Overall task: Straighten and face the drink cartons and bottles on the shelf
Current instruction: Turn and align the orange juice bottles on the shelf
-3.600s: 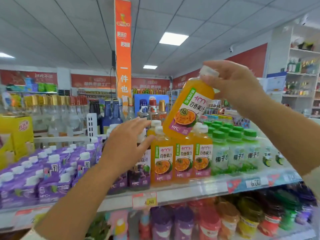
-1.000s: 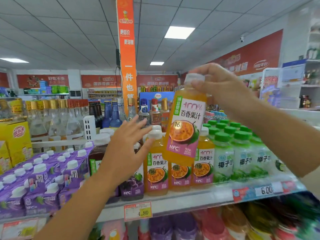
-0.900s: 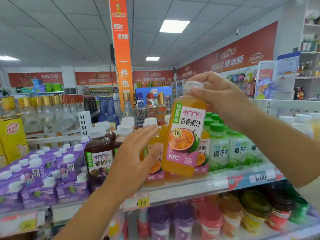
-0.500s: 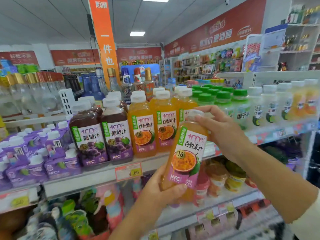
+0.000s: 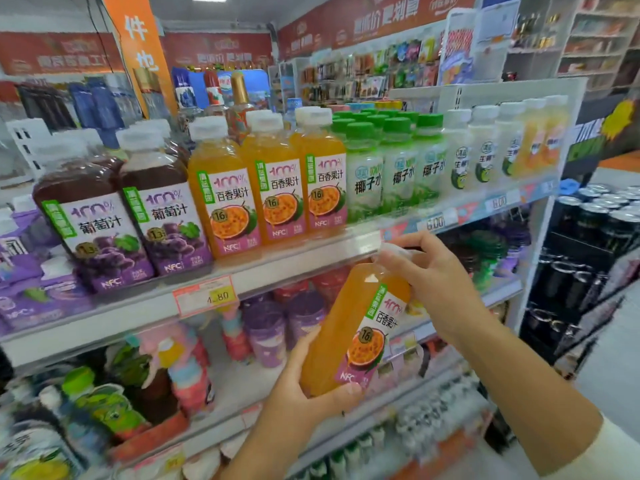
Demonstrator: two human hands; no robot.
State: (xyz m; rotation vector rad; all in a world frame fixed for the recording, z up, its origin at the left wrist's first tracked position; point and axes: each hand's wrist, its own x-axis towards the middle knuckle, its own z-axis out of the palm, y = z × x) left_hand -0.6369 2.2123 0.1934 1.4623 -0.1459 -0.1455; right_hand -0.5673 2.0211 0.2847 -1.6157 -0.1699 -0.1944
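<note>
An orange passion-fruit juice bottle (image 5: 360, 327) with a white cap is held tilted in front of the lower shelf, below the top shelf (image 5: 284, 268). My right hand (image 5: 429, 275) grips its cap and neck. My left hand (image 5: 311, 386) cups and grips its base. On the top shelf stand two dark grape juice bottles (image 5: 131, 209), three orange passion-fruit bottles (image 5: 273, 181) and green-capped coconut water bottles (image 5: 391, 161), labels facing front. Purple cartons (image 5: 24, 271) sit at the far left.
Lower shelves hold colourful cups and bottles (image 5: 270, 327). Black cans (image 5: 595, 223) are stacked on a display at the right. An orange hanging banner (image 5: 138, 46) and more shelving stand behind. Price tags (image 5: 207, 296) line the shelf edge.
The held orange bottle has come down from above the top shelf to below its edge. My left hand left the shelf bottles and took hold of its base. The view tilted downward.
</note>
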